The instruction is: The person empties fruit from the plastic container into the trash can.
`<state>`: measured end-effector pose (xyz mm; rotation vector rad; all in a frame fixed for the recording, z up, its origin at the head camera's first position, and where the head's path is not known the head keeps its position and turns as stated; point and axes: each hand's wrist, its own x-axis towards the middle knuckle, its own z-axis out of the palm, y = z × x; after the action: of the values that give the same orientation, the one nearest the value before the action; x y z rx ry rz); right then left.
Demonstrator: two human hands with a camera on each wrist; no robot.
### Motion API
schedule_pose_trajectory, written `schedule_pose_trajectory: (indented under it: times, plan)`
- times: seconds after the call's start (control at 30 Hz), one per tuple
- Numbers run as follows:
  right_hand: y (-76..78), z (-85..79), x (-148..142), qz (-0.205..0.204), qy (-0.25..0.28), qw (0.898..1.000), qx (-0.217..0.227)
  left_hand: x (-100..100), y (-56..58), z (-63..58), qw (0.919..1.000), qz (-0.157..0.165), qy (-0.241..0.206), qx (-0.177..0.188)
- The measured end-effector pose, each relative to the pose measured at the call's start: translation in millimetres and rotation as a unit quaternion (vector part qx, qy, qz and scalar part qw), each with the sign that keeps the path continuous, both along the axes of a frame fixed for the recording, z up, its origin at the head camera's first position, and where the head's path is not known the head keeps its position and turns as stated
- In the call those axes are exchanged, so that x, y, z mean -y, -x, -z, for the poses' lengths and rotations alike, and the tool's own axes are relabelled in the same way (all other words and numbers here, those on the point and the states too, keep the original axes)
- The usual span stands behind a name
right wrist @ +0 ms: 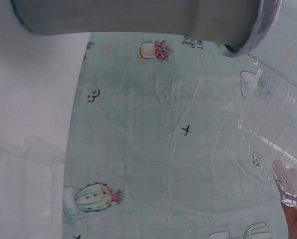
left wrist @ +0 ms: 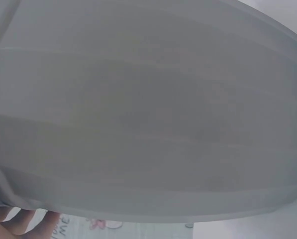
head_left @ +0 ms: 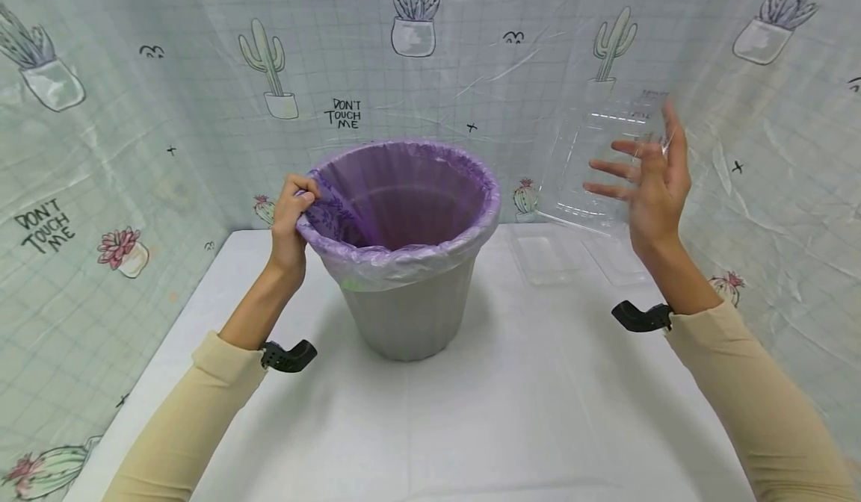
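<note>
A grey ribbed trash bin (head_left: pixel 410 319) stands tilted on the white table, lined with a purple plastic bag (head_left: pixel 410 263) folded over its rim. My left hand (head_left: pixel 291 218) grips the bag-covered rim at the bin's left side. In the left wrist view the bin's wall (left wrist: pixel 148 114) fills most of the picture, with a few fingers at the lower left. Raised to the right of the bin, my right hand (head_left: pixel 655 196) holds a clear plastic container (head_left: pixel 568 166) by its right side. The right wrist view shows that container's ridged wall at the right edge.
Two clear plastic trays (head_left: pixel 546 259) lie on the white table (head_left: pixel 511 412) behind and right of the bin. A printed cactus curtain (head_left: pixel 430 84) encloses the table at the back and both sides.
</note>
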<state>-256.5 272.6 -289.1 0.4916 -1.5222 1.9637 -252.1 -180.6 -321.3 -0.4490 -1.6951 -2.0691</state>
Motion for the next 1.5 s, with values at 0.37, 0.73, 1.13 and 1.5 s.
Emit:
schedule_pose_trajectory:
  times: [0.37,0.73,1.13,1.5]
  plan:
    - [-12.0,31.1,-15.3,-0.011,-0.032,0.998,0.045,0.4,0.5,-1.8,1.0,-0.001,0.005,0.003]
    - [-32.9,71.6,-33.6,-0.058,-0.054,0.993,0.09,1.2,3.1,-0.3,1.0,0.0,0.004,0.004]
    - [-52.6,118.6,-46.4,-0.064,-0.095,0.979,0.166,2.1,1.7,2.0,0.9999,0.002,0.007,0.01]
    - [-64.0,144.8,-63.1,-0.121,-0.126,0.955,0.239,0.3,2.6,0.8,1.0,0.003,-0.004,-0.003]
